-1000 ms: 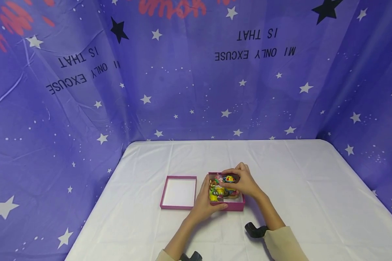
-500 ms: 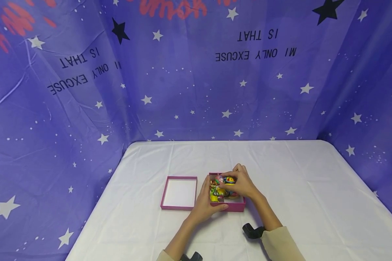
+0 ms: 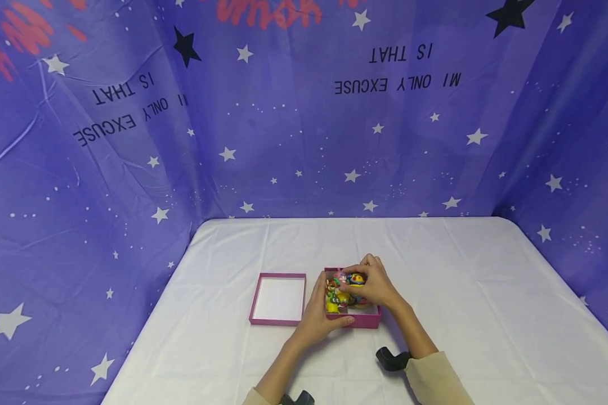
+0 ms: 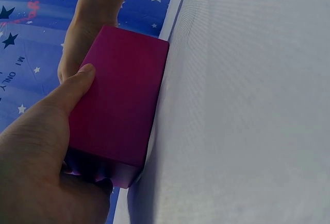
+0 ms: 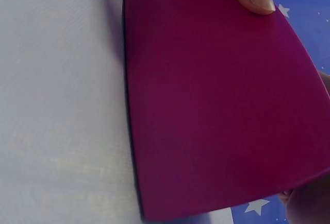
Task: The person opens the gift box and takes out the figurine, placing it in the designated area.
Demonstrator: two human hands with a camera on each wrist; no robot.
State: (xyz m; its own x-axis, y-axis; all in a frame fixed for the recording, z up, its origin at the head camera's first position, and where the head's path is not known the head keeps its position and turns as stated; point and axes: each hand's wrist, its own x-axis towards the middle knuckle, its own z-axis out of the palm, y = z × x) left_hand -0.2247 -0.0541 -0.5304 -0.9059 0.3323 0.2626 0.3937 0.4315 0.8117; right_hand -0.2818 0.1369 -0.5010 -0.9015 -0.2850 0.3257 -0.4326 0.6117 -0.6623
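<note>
I'm watching the deep pink box (image 3: 367,321), and it's sitting flat on the white-clothed worktop (image 3: 436,315), its mouth facing up. The near wall is running left to right, and over in the left wrist view it's showing longer than it is tall; from above, the outline is looking close to square, so I'm not calling a long axis. Smooth, plain magenta is covering the outside, with paler lining inside, and bright toys are crowding in: a green-and-yellow figure (image 3: 332,304) near the left wall, a pink figure (image 3: 339,277) towards the back, and a yellow-faced figure (image 3: 356,278) beside it, red-spotted face turning upward. Here's my left hand (image 3: 315,315), its grip holding the near left corner, thumb pressing the front wall. My right hand (image 3: 377,286) is reaching in, thumb and forefinger curving round the yellow-faced figure with a small gap between their tips; how firmly, I'm not able to tell. Left of it all, the shallow lid (image 3: 277,323) is lying white side up.
</note>
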